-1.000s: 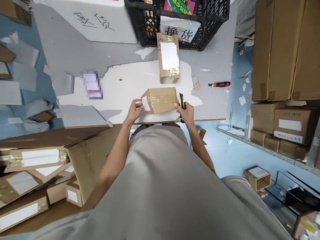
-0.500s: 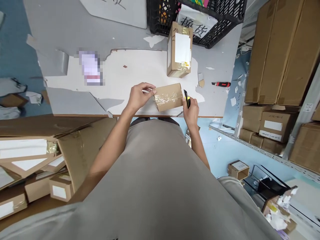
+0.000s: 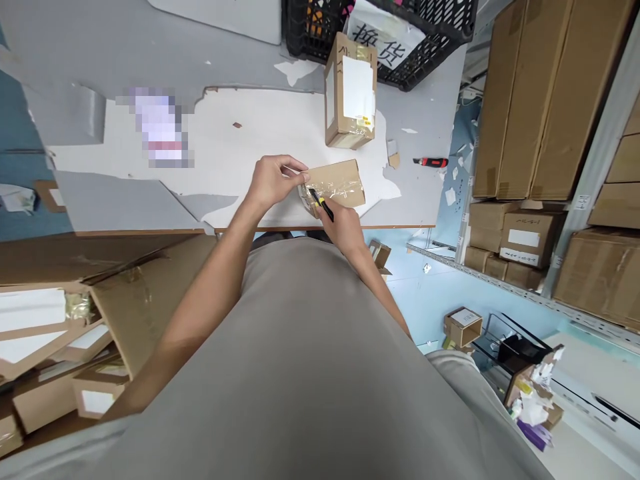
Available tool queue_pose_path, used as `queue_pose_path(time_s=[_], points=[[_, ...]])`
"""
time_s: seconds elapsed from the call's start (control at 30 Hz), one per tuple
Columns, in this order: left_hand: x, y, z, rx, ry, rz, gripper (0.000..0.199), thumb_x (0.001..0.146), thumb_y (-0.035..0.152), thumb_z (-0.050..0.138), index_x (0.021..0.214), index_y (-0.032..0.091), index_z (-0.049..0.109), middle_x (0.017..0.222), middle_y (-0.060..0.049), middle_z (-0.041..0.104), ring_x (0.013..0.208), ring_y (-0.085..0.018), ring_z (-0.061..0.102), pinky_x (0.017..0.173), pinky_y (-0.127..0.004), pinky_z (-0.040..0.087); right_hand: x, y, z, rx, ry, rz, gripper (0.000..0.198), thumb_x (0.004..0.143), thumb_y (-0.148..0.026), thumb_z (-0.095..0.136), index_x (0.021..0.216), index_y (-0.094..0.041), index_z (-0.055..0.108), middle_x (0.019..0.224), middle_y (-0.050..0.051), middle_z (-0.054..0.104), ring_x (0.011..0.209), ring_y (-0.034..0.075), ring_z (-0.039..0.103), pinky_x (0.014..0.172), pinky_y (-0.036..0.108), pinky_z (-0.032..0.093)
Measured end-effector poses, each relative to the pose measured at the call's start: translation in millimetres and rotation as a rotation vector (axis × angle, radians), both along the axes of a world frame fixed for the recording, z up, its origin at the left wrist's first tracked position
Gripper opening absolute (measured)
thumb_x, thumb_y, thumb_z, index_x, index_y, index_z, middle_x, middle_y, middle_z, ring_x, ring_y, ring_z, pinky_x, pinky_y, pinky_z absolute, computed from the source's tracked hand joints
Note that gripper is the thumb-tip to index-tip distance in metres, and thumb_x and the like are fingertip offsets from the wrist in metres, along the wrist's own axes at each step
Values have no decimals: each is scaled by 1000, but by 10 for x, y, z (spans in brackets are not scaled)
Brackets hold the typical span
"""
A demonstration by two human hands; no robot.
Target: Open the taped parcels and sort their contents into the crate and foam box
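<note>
A small cardboard box (image 3: 340,175) with clear tape across it lies at the front of the table. My left hand (image 3: 277,179) pinches its left end between thumb and fingers. My right hand (image 3: 344,228) is closed round a black and yellow box cutter (image 3: 324,205), whose tip is at the tape near the box's left end. The right hand covers part of the box's front edge. Behind this box stands a taller taped carton (image 3: 351,93) with a white label.
A black plastic crate (image 3: 407,77) with a paper sign stands at the back. A red and black box cutter (image 3: 431,162) lies at the right of the table (image 3: 240,57). Large open carton (image 3: 165,293) of boxes at lower left; shelf cartons (image 3: 525,100) at right.
My right hand has moved left with the box cutter, from the box's right end to its left end. My left hand keeps its hold on the box. The whole view has shifted slightly.
</note>
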State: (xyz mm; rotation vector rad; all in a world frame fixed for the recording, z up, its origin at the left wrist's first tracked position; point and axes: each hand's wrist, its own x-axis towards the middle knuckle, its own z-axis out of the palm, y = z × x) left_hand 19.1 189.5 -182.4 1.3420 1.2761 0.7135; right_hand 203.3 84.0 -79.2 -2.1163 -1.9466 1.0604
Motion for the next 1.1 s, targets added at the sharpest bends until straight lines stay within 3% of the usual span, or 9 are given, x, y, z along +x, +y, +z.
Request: queue_pose_path(time_s=[0.2, 0.5, 0.63, 0.8, 1.1], points=[[1, -33, 31, -9, 2, 18, 20, 85, 35, 95, 100, 22, 90, 108, -6, 91, 91, -25, 83, 94, -40, 69, -60, 77, 6, -22, -72, 40, 36, 124, -30, 53, 150, -22, 77, 134, 13, 88, 124, 30, 83, 105, 35, 59], [60, -81, 36, -51, 12, 62, 16, 85, 25, 93, 101, 22, 90, 107, -6, 90, 94, -25, 84, 95, -40, 69, -303, 248, 301, -203, -263, 97, 45, 126, -27, 45, 163, -13, 66, 134, 19, 87, 126, 33, 81, 111, 40, 57], [94, -125, 25, -39, 32, 99, 14, 86, 23, 90, 100, 23, 90, 104, -5, 89, 93, -25, 83, 96, -41, 70, -348, 243, 305, -230, -309, 101, 40, 125, -23, 46, 155, -12, 71, 132, 23, 84, 126, 34, 79, 110, 43, 58], [128, -183, 31, -30, 46, 137, 15, 85, 21, 88, 100, 22, 89, 104, -5, 88, 95, -24, 81, 97, -42, 70, -268, 135, 271, -232, -260, 79, 29, 121, -16, 53, 132, -15, 81, 121, 20, 85, 115, 33, 80, 103, 42, 61], [146, -249, 90, -18, 130, 145, 13, 87, 23, 84, 100, 21, 87, 109, -6, 87, 98, -24, 82, 99, -41, 69, -294, 154, 291, -270, -274, 186, 31, 121, -11, 50, 131, -7, 79, 127, 25, 82, 117, 34, 77, 96, 42, 58]])
